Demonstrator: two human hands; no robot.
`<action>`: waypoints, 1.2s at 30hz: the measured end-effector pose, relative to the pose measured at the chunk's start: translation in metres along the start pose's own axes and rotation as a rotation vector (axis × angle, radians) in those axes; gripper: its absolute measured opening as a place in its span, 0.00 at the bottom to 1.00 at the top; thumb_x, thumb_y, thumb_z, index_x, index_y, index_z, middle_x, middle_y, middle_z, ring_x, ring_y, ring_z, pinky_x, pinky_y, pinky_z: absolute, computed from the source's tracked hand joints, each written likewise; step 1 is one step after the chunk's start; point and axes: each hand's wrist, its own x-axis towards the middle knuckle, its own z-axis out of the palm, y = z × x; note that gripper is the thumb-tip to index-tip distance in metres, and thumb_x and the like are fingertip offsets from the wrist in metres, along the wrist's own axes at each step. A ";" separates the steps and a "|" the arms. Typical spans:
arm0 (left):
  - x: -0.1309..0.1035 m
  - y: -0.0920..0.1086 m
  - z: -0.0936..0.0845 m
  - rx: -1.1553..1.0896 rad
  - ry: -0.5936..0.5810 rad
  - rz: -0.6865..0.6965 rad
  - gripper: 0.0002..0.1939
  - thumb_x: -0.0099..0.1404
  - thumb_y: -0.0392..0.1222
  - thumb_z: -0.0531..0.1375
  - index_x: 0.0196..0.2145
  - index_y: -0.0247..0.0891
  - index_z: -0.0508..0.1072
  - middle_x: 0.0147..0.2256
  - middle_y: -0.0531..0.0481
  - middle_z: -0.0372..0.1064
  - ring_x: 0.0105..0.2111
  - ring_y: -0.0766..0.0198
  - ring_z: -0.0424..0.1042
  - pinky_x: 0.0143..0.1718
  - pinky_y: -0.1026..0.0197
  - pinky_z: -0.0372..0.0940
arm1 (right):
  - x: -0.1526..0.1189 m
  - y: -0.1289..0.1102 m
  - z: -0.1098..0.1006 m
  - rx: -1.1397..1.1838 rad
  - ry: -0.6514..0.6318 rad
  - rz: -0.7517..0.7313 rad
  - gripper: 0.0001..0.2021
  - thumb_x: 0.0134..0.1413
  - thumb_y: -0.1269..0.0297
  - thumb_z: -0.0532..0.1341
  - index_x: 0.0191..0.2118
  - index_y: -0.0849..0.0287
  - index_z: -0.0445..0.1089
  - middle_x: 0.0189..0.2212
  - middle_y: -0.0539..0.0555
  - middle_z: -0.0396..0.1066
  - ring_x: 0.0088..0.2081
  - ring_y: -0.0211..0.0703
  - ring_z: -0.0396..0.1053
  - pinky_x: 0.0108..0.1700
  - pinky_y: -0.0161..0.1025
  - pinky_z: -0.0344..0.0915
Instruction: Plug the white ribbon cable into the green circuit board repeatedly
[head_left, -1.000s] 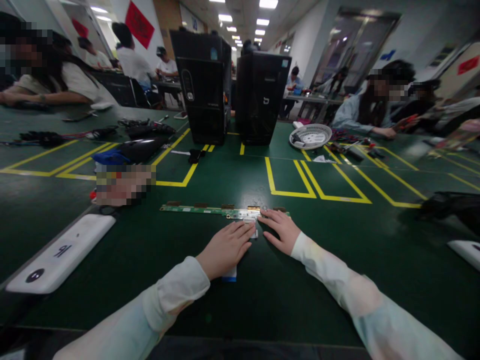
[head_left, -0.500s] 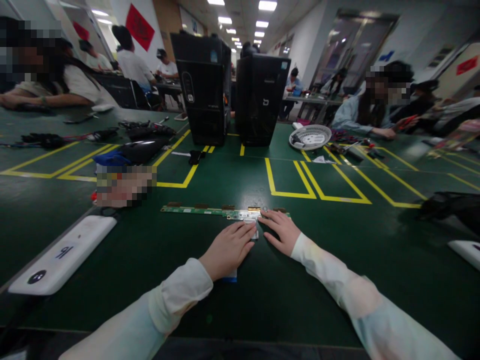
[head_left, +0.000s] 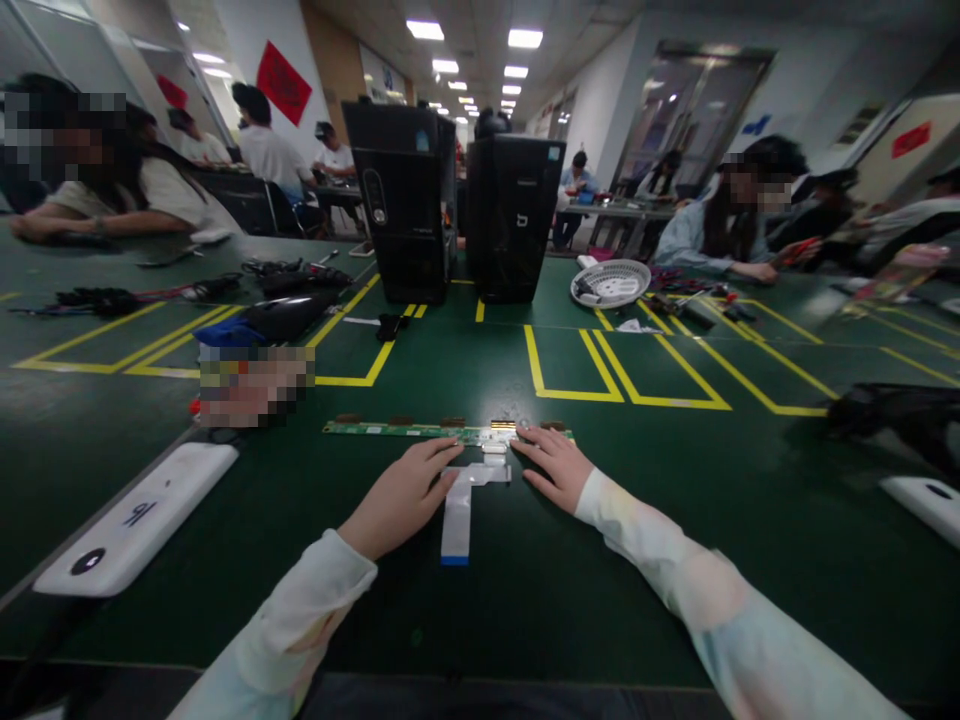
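Observation:
A long, narrow green circuit board (head_left: 390,431) lies crosswise on the dark green table. From its middle a white flat ribbon cable (head_left: 457,515) bends toward me and ends in a blue tip. My left hand (head_left: 405,492) is open, its fingers stretched to the board's near edge, left of the cable's joint. On the other side, my right hand (head_left: 556,468) is open too, with fingertips resting on the board's right part and hiding some of it. Between the hands, the connector area (head_left: 494,449) is in plain view.
Two black computer towers (head_left: 401,200) stand at the back. A white power bank (head_left: 139,520) lies at left, a white basket (head_left: 611,284) at back right. Yellow tape (head_left: 577,393) marks the table. Cables and pouches lie far left. Other people sit around.
My left hand has moved left, off the connector area, uncovering the ribbon cable. My right hand stays on the board. The view has tilted slightly.

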 end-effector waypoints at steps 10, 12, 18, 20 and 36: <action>-0.082 -0.042 -0.008 0.167 -0.077 -0.216 0.26 0.68 0.53 0.48 0.59 0.43 0.65 0.62 0.46 0.59 0.60 0.51 0.62 0.57 0.44 0.61 | -0.002 -0.001 0.000 -0.008 0.015 0.004 0.23 0.63 0.58 0.51 0.62 0.57 0.60 0.63 0.60 0.57 0.63 0.53 0.54 0.62 0.58 0.54; -0.096 -0.050 -0.001 0.191 -0.010 -0.241 0.26 0.68 0.54 0.47 0.59 0.41 0.66 0.62 0.45 0.60 0.59 0.50 0.62 0.58 0.44 0.61 | -0.002 -0.001 0.000 -0.007 0.015 0.003 0.23 0.63 0.58 0.51 0.62 0.57 0.60 0.63 0.60 0.57 0.63 0.53 0.54 0.61 0.58 0.54; -0.105 -0.056 0.013 0.254 0.214 -0.278 0.26 0.69 0.52 0.46 0.57 0.39 0.67 0.58 0.40 0.64 0.56 0.48 0.66 0.57 0.42 0.61 | -0.003 0.000 -0.001 -0.003 0.021 -0.011 0.23 0.64 0.59 0.50 0.61 0.59 0.61 0.62 0.61 0.58 0.63 0.53 0.54 0.61 0.58 0.55; -0.100 -0.053 0.013 0.255 0.249 -0.284 0.24 0.69 0.51 0.47 0.56 0.39 0.68 0.56 0.39 0.66 0.55 0.49 0.67 0.55 0.43 0.63 | -0.003 0.000 -0.002 -0.006 0.021 -0.011 0.23 0.64 0.59 0.50 0.61 0.59 0.61 0.62 0.61 0.58 0.63 0.53 0.54 0.61 0.57 0.55; -0.095 -0.056 0.016 0.202 0.311 -0.223 0.22 0.69 0.49 0.48 0.52 0.37 0.71 0.52 0.40 0.69 0.53 0.50 0.66 0.55 0.45 0.63 | 0.019 -0.041 -0.007 0.044 -0.066 -0.043 0.26 0.63 0.51 0.51 0.63 0.53 0.59 0.65 0.62 0.50 0.66 0.56 0.47 0.63 0.59 0.49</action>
